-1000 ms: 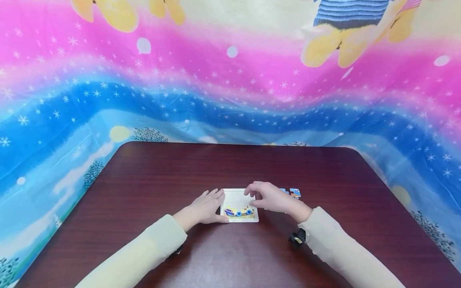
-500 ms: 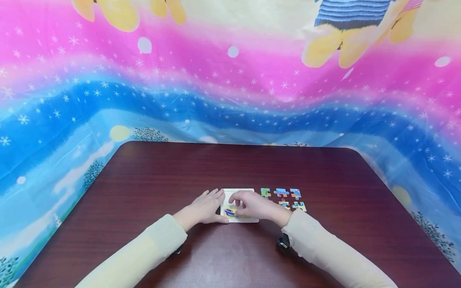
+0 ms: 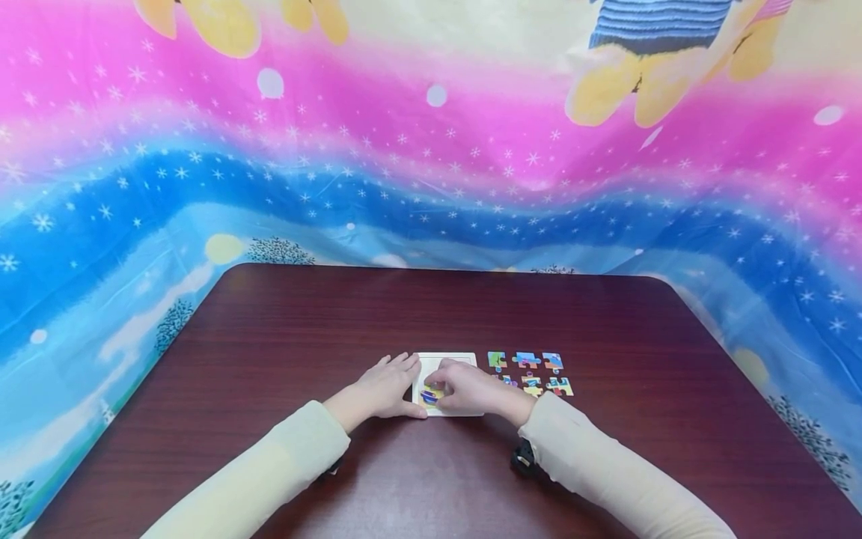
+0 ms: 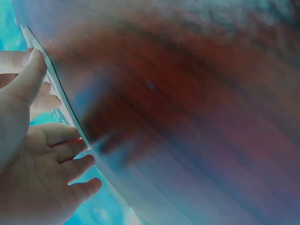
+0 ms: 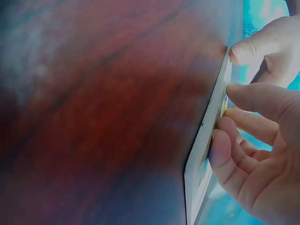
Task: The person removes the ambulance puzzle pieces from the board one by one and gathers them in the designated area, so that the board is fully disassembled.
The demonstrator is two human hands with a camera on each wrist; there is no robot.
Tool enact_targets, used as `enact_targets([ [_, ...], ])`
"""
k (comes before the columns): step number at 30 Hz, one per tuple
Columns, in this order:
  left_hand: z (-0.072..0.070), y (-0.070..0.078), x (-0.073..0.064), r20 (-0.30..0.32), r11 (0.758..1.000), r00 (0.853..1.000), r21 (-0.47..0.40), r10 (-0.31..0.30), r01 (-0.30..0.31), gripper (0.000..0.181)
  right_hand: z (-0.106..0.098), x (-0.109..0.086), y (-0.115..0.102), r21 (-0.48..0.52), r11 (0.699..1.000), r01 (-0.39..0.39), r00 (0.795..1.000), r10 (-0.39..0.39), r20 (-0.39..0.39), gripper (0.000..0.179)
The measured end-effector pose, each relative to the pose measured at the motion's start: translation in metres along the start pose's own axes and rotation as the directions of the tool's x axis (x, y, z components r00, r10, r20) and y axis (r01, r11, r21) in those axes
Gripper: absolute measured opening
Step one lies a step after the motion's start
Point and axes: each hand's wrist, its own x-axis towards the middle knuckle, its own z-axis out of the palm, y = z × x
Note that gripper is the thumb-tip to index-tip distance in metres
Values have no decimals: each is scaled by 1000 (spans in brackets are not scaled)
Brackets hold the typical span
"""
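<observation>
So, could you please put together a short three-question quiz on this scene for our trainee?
1. In the head view, how many loose puzzle pieces lie in the row farther from the person?
2. True or false: the loose puzzle pieces lie to the left of the white-rimmed puzzle board.
3. Where does the left hand rest?
a) on the loose puzzle pieces
b) at the board's left edge
c) at the board's right edge

Key:
1. Three.
2. False; they lie to its right.
3. b
</observation>
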Motion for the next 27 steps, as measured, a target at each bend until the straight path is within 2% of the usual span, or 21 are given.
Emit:
enact_targets([
  [9, -1, 1, 0, 15, 1000, 1000, -13, -9, 9, 86, 2, 6, 5, 24, 1000, 2, 1000, -2, -2, 23],
  [18, -1, 1, 0, 15, 1000, 1000, -4, -11, 11, 86, 2, 8, 7, 99, 995, 27, 1000, -26, -12, 25],
  [27, 0, 1, 1, 12, 1000, 1000, -1, -10, 10, 87, 3, 9, 7, 70, 997, 14, 999, -11, -41, 20],
])
